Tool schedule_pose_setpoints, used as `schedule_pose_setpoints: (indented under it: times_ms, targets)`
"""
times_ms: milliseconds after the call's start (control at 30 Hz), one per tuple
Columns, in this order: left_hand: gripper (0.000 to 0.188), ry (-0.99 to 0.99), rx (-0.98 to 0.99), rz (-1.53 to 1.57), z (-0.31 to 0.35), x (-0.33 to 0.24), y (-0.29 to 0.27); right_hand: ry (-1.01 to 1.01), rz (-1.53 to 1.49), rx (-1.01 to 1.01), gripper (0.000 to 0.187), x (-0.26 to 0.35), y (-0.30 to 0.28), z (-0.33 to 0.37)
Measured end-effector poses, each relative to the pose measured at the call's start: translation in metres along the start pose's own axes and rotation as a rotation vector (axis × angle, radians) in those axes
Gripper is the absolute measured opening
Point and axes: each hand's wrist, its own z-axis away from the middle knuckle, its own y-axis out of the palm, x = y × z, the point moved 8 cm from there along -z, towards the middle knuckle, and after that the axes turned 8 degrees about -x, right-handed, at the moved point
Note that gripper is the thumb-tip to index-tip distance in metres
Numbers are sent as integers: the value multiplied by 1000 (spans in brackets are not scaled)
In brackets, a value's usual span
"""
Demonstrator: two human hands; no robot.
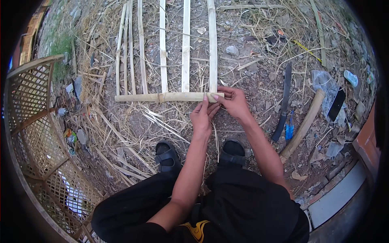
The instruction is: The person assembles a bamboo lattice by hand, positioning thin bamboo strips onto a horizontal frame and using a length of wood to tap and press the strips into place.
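A pale bamboo crosspiece (146,97) lies across the near ends of several long bamboo strips (186,44) that run away from me. My right hand (234,102) grips its right end, thumb on top and fingers curled behind. Close beside it, my left hand (202,117) pinches the same end from below, thumb pressed on its face. Both thumbs meet near the foot of the rightmost strip (213,48). Whether anything small, such as a tie, sits between the fingers is hidden.
Right of me lie a long dark-bladed machete (285,93), a thick bamboo pole (304,126), a blue lighter-like object (289,126) and a black phone-like slab (336,105). A woven bamboo lattice panel (36,133) stands at left. Bamboo shavings (156,121) litter the ground.
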Motion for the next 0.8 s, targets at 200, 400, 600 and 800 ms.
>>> schedule_pose_setpoints:
  times_ms: [200, 400, 600, 800]
  targets:
    - [32, 50, -40, -1, -9, 9, -4, -8, -94, -49, 35, -6, 0, 4]
    - [31, 65, -54, 40, -15, 7, -8, 51, -103, -34, 36, -11, 6, 3]
    - [31, 46, -32, 72, -14, 12, -8, 55, -88, 33, 42, -13, 5, 9]
    - [29, 7, -28, 124, -6, 12, 7, 111, -170, 9, 38, -9, -1, 11]
